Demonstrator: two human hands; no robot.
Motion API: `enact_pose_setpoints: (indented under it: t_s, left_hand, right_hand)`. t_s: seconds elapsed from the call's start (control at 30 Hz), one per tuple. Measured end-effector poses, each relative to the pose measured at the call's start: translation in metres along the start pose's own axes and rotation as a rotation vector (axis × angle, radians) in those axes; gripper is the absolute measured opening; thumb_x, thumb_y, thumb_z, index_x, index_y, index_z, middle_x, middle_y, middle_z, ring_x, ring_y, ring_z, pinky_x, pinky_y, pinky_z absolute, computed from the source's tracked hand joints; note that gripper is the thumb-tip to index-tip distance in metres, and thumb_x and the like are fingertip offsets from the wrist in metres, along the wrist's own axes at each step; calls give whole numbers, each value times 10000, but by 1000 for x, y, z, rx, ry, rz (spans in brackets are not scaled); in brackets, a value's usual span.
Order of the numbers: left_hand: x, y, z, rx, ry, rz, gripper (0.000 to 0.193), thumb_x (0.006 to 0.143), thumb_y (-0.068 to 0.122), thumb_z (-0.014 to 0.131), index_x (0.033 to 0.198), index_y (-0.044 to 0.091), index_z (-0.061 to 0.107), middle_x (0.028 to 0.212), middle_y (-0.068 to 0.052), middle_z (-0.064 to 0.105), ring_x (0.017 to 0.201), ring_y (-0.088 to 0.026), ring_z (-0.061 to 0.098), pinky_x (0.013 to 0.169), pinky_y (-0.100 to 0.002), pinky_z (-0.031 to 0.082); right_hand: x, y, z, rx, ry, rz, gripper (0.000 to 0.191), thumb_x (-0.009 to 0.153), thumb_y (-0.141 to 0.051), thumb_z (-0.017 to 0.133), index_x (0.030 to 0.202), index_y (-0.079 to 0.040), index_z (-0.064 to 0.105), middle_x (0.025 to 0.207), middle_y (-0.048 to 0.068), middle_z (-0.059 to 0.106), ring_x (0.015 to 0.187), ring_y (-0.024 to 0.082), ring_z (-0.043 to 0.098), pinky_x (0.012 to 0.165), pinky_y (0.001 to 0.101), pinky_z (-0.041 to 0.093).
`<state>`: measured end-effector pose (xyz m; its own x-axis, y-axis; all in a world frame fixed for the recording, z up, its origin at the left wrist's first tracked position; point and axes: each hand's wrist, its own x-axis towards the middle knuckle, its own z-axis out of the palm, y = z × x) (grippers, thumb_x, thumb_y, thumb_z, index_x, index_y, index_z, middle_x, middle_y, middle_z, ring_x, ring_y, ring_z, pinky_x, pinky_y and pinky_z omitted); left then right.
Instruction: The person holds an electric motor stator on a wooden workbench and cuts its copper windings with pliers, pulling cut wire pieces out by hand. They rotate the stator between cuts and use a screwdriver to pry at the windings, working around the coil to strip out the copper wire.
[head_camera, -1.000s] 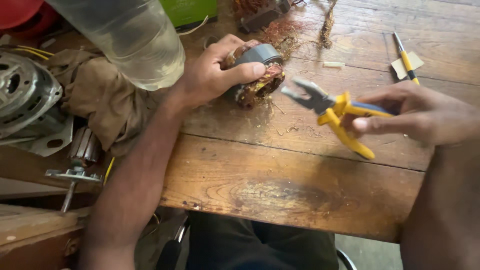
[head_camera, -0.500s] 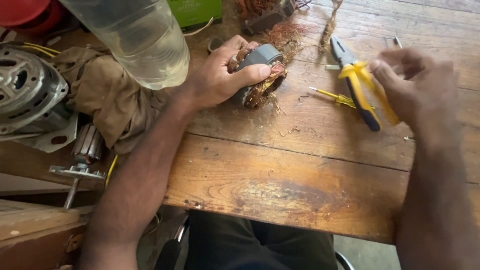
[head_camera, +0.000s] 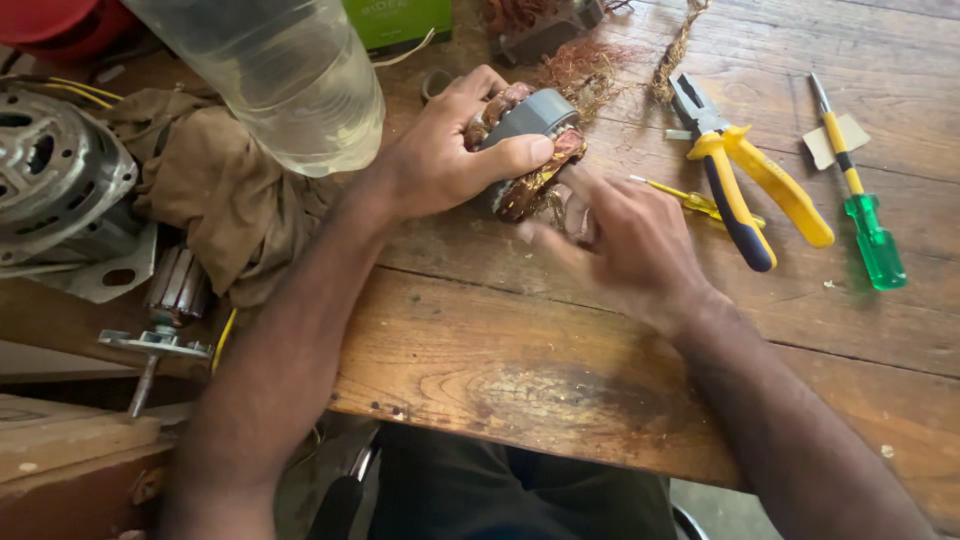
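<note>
The wooden table (head_camera: 560, 370) carried everything, with a clear plastic bottle (head_camera: 270, 80) at far left and a brown rag (head_camera: 210, 200) beside a grey motor housing (head_camera: 50, 170). A second before, the right hand (head_camera: 630, 250) had held the yellow-handled pliers (head_camera: 745, 185); now they lay on the table to its right, near a green screwdriver (head_camera: 865, 215), and the freed hand had come across to the stator (head_camera: 530, 150), fingers spread against its near side. So the work had passed from tool to bare fingers. The left hand (head_camera: 450, 150) was clamped on the stator, thumb over its grey core. It sat mid-table, far side, with reddish copper windings frayed at both ends and loose wire strands (head_camera: 590, 70) behind.
</note>
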<state>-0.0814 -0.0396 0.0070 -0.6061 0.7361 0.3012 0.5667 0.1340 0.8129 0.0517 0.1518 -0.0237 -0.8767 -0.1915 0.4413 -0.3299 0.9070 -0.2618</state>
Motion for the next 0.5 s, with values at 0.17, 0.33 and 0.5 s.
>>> enact_pose_setpoints:
  t_s: [0.17,0.33,0.5]
  left_hand:
    - [0,-1,5,-89,-16,38,594,877,543,738,1129,32,569,1083,-77,566,1003,-169,568,875,-330,497]
    - [2,-5,10,-12,20,133,575,914,537,751,1076,19,561,1058,-80,486,1019,-181,509,910,-336,454]
    - [1,-8,15,60,97,170,570,919,533,759,1033,20,539,1010,-81,479,1011,-209,489,908,-351,430]
  right_hand:
    - [0,-1,0,108,-43,104,532,829,-469,876,783,-42,562,629,47,515,524,202,493,520,399,424]
    - [-3,4,11,85,-30,119,514,840,-424,884,723,-60,540,626,53,505,536,204,477,537,401,418]
    - [-3,4,19,211,-21,178,309,910,-274,805,949,-26,625,752,93,632,634,250,613,608,426,498]
